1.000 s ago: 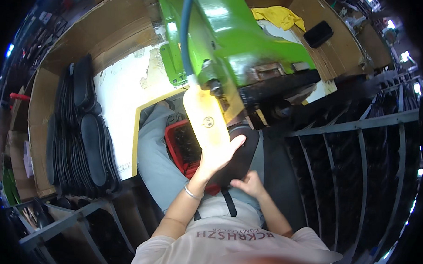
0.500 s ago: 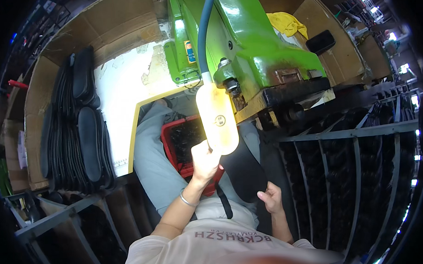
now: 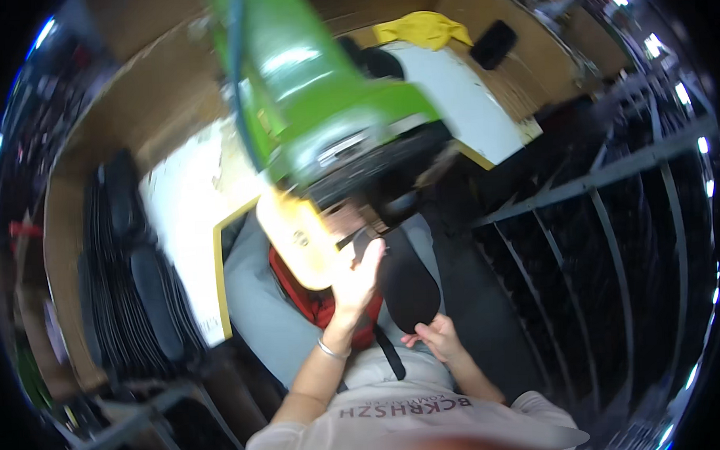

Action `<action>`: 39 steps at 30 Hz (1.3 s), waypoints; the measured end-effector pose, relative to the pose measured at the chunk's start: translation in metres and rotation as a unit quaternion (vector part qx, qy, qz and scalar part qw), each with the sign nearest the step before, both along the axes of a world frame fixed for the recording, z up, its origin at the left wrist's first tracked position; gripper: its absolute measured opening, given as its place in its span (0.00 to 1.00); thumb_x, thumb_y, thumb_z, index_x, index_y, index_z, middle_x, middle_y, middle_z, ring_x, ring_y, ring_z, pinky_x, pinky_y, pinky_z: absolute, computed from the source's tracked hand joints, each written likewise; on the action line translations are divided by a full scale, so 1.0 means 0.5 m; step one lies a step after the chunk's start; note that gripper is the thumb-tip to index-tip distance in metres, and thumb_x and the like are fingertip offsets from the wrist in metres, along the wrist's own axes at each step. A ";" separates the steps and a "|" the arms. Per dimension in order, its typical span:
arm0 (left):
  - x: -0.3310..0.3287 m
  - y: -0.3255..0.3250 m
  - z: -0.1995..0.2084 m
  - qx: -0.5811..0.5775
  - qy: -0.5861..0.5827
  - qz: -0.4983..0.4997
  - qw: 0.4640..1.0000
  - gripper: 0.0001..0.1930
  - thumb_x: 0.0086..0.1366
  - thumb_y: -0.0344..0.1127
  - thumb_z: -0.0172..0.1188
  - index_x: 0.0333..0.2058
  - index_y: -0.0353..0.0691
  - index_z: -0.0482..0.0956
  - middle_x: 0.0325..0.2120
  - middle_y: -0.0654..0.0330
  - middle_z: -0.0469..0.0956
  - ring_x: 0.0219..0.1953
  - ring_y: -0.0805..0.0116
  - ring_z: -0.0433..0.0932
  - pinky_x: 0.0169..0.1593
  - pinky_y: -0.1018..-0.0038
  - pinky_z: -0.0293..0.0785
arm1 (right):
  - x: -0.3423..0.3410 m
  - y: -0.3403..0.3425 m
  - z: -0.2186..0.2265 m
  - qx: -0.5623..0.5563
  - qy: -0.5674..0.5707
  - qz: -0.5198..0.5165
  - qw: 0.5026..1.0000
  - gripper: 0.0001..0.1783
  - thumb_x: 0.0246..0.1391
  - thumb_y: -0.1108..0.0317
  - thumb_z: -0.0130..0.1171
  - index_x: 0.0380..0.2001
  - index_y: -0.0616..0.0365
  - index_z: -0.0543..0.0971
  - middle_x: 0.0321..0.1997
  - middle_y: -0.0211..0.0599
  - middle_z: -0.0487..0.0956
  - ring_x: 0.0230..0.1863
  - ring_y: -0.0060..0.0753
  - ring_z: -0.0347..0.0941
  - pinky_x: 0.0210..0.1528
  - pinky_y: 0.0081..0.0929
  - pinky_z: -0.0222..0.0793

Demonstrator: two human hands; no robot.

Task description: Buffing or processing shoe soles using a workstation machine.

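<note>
A flat black shoe insole (image 3: 410, 285) lies lengthwise between my hands, its far end just below the head of a green machine (image 3: 332, 99). My right hand (image 3: 437, 337) pinches the near end between thumb and fingers. At the far end, my left hand (image 3: 357, 287) grips the insole's left edge; its fingers are partly hidden by glare and by the lamp. That bright, yellowish oblong lamp (image 3: 297, 239) hangs beside the machine head, close to my left wrist. The machine's working part (image 3: 360, 217) is blurred.
Stacked dark insoles (image 3: 120, 273) stand in the cardboard-walled area at left. A red container (image 3: 303, 294) sits between my legs. Metal racks (image 3: 604, 177) flank me. A yellow cloth (image 3: 424, 31) and a black phone-like object (image 3: 494, 44) lie at back right.
The view has swung, so the machine and lamp appear farther left. The insole's far end now lies just under the machine head. My right hand has closed on its near end.
</note>
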State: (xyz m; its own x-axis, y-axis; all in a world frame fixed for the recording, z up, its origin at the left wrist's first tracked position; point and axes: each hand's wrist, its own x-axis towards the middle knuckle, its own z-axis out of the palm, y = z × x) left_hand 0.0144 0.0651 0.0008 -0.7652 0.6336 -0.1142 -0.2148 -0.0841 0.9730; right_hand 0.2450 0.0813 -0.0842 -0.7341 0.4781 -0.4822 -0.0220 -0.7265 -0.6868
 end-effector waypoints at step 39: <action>-0.137 -0.520 0.152 -0.332 0.472 0.313 0.754 0.20 0.34 0.30 0.73 0.31 0.38 0.79 0.39 0.52 0.71 0.41 0.56 0.73 0.43 0.67 0.71 | -0.342 0.236 -0.074 0.287 0.015 0.149 0.946 0.20 0.60 0.64 0.50 0.51 0.63 0.67 0.46 0.44 0.74 0.41 0.32 0.75 0.39 0.26 0.74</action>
